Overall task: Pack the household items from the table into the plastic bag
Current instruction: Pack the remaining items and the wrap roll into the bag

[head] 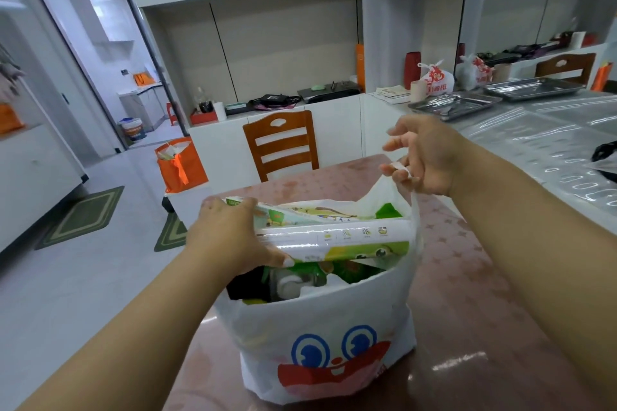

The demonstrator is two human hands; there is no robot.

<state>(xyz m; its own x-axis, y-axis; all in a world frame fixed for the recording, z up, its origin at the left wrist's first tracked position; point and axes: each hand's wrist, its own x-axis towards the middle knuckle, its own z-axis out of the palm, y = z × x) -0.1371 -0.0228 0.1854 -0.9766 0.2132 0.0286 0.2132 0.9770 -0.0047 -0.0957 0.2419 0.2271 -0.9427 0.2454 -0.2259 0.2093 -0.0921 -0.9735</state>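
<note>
A: What's hidden?
B: Dark items deep in the white plastic bag with cartoon face (334, 337) on the pink table (467, 327), unreadable.
A: Hands?
B: Left hand (230, 237) grips long white-green film box (334, 240) across bag mouth; right hand (424, 157) pinches bag handle. Wooden chair (282, 143) behind.

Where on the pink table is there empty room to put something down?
Bare room: the pink table right of the plastic bag, and the strip behind it toward the wooden chair. Crowded: the bag's mouth, where the left hand pushes in a long box.
</note>
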